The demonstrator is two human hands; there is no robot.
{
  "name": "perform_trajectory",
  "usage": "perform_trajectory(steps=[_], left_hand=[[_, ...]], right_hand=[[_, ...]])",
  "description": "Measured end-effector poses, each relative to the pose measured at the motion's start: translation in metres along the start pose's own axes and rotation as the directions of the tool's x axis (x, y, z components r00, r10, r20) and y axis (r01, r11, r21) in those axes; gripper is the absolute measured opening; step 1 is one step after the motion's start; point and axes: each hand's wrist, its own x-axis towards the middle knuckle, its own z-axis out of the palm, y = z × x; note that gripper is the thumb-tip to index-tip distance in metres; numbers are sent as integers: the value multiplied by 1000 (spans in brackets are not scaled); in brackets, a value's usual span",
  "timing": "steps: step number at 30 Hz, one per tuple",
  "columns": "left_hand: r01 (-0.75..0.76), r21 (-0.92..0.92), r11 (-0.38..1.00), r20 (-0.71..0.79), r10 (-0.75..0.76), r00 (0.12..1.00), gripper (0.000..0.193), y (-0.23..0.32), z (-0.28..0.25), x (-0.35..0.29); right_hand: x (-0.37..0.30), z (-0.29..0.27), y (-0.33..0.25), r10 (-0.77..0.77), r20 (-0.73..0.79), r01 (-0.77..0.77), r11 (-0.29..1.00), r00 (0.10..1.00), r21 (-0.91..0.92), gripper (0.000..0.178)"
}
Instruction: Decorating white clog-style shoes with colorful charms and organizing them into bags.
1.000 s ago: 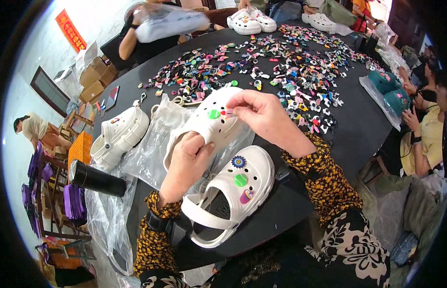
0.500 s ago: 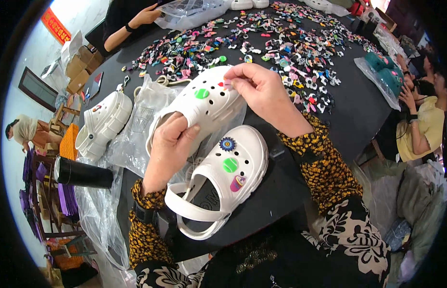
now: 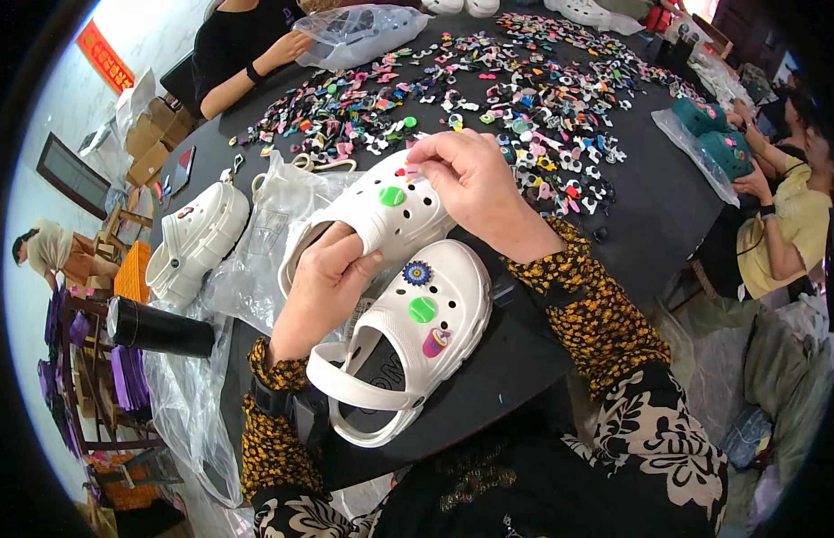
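My left hand grips a white clog at its opening, fingers inside and thumb on the upper. A green tennis-ball charm sits on that clog. At the toe, my right hand pinches a small red and pink shoe charm against the holes; its fingertips partly hide it. Just below lies a second white clog, its strap toward me. On it are a round blue charm, a green ball charm and a pink-purple cup charm.
Loose shoe charms spread over the far side of the black table. To the left are another white clog, a clear plastic bag and a black cylinder. Co-workers sit opposite and at right, near teal clogs.
The held clog's toe and my right hand have shifted slightly left and down. The pinch at the charm stays. Across the table, a co-worker's hand has moved onto a plastic bag.
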Motion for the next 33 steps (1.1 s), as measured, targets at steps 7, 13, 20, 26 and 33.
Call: perform_trajectory(steps=[7, 13, 20, 26, 33], left_hand=[[-44, -51, 998, 19, 45, 999, 16, 0, 3, 1], [-72, -75, 995, -3, 71, 997, 12, -6, 6, -1], [-57, -57, 997, 14, 58, 998, 11, -7, 5, -2], [-83, -44, 996, -8, 82, 997, 15, -7, 6, -3], [-98, -33, 995, 32, 99, 995, 17, -6, 3, -3]], right_hand=[[-1, -2, 0, -9, 29, 10, 999, 1000, -35, 9], [-1, 4, 2, -59, -31, 57, 996, 998, -71, 9], [0, -5, -2, -152, 67, 161, 974, 986, -159, 10], [2, -9, -1, -122, 105, 133, 986, 987, -105, 7], [1, -4, -2, -109, 72, 114, 992, 991, -58, 3]])
